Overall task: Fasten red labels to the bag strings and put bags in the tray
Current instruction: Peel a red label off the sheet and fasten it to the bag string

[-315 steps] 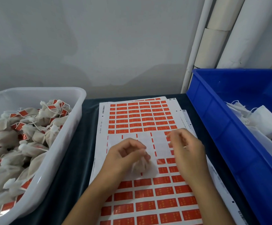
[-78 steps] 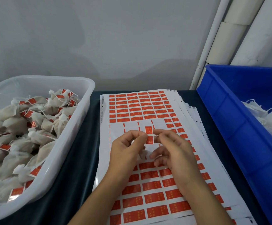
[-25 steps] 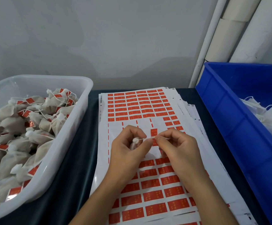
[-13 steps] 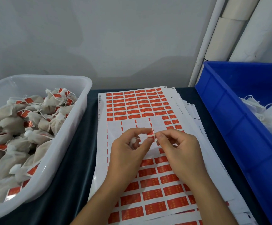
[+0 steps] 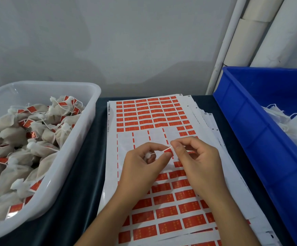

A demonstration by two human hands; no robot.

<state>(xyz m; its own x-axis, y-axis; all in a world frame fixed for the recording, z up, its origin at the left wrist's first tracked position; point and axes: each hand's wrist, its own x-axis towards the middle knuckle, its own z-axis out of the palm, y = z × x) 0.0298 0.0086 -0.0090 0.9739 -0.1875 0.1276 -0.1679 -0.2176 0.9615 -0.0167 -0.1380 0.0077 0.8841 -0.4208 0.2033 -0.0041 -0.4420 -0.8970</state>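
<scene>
Both hands have closed in since a moment ago, so the red label (image 5: 168, 151) now sits folded over the string (image 5: 159, 152). The left hand (image 5: 140, 167) curls around a small white bag (image 5: 147, 155) and pinches the label with the thumb, while the right hand (image 5: 196, 161) pinches it from the other side. They hover over the label sheets (image 5: 161, 201) at the table's (image 5: 80, 201) middle. The white tray (image 5: 64, 167) of tagged bags sits at the left edge, and a blue bin (image 5: 261, 142) at the right.

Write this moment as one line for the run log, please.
step: fastening label | left hand: holds bag | right hand: pinches red label on string | white tray: labelled bags inside
</scene>
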